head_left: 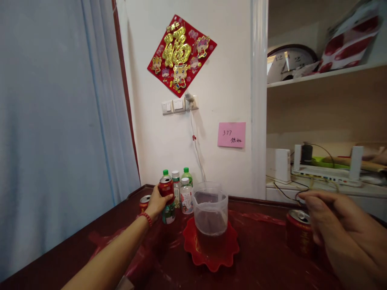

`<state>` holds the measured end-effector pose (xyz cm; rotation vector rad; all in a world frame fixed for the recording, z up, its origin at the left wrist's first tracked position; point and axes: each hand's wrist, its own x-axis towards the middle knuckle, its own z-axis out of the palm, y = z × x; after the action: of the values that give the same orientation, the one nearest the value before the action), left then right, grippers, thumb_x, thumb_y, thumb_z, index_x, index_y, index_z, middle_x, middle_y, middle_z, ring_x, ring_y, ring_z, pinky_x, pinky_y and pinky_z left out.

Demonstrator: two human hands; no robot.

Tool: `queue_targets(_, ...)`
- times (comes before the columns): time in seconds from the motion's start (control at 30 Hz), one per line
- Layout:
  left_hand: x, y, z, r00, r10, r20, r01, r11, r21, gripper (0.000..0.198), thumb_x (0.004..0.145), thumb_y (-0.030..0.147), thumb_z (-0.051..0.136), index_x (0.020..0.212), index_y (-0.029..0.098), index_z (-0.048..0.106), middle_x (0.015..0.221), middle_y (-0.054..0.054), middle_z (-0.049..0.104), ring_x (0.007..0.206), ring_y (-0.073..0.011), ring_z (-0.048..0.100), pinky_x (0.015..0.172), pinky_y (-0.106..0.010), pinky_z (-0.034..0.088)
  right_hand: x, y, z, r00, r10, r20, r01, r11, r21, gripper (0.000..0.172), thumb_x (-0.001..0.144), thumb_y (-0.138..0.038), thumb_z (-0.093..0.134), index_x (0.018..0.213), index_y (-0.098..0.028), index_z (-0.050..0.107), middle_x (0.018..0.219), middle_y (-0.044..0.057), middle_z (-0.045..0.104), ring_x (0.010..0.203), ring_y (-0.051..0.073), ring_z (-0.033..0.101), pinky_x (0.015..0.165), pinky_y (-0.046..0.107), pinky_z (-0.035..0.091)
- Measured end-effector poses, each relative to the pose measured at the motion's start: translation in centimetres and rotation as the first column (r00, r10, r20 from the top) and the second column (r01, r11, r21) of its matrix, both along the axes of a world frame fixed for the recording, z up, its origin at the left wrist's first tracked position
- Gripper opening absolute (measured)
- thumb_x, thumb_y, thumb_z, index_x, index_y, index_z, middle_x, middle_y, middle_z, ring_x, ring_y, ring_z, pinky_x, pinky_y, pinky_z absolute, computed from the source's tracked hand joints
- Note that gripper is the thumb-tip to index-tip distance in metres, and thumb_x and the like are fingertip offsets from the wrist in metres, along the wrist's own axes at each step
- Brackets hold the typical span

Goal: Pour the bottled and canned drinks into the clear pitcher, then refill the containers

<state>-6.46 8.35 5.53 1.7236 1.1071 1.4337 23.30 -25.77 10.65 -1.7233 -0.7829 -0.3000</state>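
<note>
My left hand [156, 202] reaches out over the dark red table [263, 262] and is closed round a red drink can [166, 188], held a little above the tabletop in front of a group of bottles. My right hand [335, 225] is near the camera at the right, with its fingers wrapped round a second red can [298, 231] that stands on the table with its top opened. Between the hands, a clear plastic jug [211, 211] of brownish liquid stands on a red scalloped plate [211, 257].
Several small drink bottles [185, 193] stand against the wall, with a third red can [144, 202] to their left. A blue curtain [57, 121] hangs on the left. At the right, shelves hold a white router [326, 171], cables and a clock [288, 60].
</note>
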Motion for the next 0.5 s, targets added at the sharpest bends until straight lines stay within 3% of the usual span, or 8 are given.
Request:
queue_targets(0.17,-0.1,0.4,0.0,0.999,0.033,-0.021,-0.034,0.999,-0.019,0.048,0.066,0.016,0.086,0.107,0.017,0.061,0.106,-0.010,0.074,0.101,-0.0294,0.072,0.092,-0.043,0.059,-0.7,-0.1,0.3,1.000,-0.017,0.020,0.017,1.000,-0.004,0.056,0.082,-0.087,0.041,0.094,-0.039,0.068,0.070,-0.004,0.063,0.063,0.027,0.060,0.059,0.036,0.040)
queue_targets(0.33,0.1,0.0,0.0,0.998,0.036,-0.054,-0.036,0.999,0.001,0.048,0.065,0.016,0.085,0.106,0.017,0.060,0.103,-0.009,0.074,0.098,-0.0302,0.073,0.090,-0.044,0.059,-3.1,-0.5,1.7,1.000,0.012,-0.005,-0.011,1.000,0.027,0.042,0.092,-0.069,0.043,0.100,-0.034,0.065,0.079,-0.002,0.064,0.075,0.028,0.061,0.070,0.037,0.041)
queue_targets(0.5,-0.2,-0.9,0.4,0.995,0.045,-0.092,-0.040,0.998,0.052,0.059,0.070,0.016,0.080,0.121,0.018,0.051,0.118,-0.012,0.070,0.112,-0.0305,0.069,0.096,-0.044,0.057,-2.5,-0.7,1.8,1.000,-0.007,-0.020,0.008,1.000,0.030,0.046,0.088,-0.074,0.043,0.099,-0.036,0.066,0.072,-0.004,0.061,0.066,0.025,0.058,0.065,0.037,0.038)
